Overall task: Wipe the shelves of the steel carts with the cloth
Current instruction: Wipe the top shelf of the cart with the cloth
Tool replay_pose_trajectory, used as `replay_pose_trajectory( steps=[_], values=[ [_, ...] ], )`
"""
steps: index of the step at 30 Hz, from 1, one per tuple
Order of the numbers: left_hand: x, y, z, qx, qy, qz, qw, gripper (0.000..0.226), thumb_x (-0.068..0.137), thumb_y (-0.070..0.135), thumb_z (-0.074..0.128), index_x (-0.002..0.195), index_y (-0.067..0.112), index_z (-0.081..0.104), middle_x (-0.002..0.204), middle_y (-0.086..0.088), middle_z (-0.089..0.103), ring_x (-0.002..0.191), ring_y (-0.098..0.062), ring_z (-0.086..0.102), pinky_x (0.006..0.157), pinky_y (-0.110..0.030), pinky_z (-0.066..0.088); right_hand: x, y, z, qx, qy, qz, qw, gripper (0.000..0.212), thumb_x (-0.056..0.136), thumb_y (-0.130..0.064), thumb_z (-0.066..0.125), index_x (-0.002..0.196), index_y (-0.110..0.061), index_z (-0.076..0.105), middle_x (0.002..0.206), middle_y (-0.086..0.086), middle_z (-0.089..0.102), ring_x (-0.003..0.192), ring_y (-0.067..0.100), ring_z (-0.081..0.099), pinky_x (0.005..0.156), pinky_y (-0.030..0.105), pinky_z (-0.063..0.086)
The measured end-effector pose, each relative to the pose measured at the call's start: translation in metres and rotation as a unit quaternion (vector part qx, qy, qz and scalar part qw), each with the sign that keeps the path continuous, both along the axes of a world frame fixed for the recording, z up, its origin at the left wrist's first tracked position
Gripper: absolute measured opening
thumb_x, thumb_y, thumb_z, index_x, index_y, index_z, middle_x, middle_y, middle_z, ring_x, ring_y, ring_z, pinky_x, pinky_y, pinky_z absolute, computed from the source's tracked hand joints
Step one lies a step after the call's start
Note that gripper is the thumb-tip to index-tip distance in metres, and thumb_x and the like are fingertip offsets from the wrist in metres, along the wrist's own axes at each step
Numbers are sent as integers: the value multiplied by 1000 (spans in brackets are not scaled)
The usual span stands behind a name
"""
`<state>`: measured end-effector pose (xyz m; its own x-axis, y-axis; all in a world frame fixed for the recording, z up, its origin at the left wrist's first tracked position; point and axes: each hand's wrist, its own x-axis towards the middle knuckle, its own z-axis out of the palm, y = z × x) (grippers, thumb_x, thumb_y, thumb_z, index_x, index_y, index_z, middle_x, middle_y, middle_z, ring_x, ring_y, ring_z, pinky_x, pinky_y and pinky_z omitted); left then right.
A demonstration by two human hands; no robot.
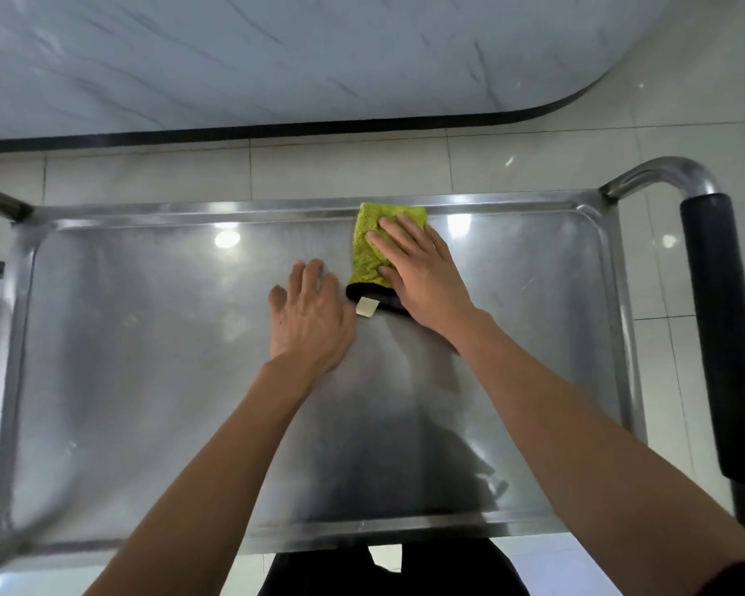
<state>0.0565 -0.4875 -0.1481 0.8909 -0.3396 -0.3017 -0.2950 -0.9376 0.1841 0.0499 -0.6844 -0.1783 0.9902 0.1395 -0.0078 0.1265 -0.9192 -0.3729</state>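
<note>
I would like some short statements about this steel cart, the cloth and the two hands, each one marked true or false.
1. The right hand lies flat on the yellow-green microfibre cloth. True.
2. The left hand holds the cart's black padded handle. False: it rests flat on the shiny steel top shelf, beside the cloth.
3. The cloth lies near the far rim of the shelf. True.
4. A small white tag shows at the cloth's black edge. True.
5. The cloth is blue. False: it is yellow-green.
</note>
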Motion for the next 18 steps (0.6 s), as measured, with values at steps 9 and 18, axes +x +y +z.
replay_pose_trajectory(
  steps=[9, 18],
  values=[
    [-11, -83, 2, -14, 30, -62, 998, 46, 86, 36, 29, 121, 18, 52, 137, -1, 41, 131, -24, 35, 99, -47, 40, -33, -84, 9, -23, 16, -65, 998, 52, 95, -13, 52, 146, -21, 44, 158, -1, 34, 150, 23, 21, 121, 45, 18],
    [-30, -93, -8, 42, 14, -68, 997, 53, 87, 33, 50, 134, 11, 40, 148, -8, 28, 141, -30, 26, 98, -52, 39, -76, -182, 23, -52, 73, -203, 975, 71, 85, -3, 64, 148, -23, 39, 162, -2, 26, 153, 22, 11, 122, 47, 16]
  ],
)
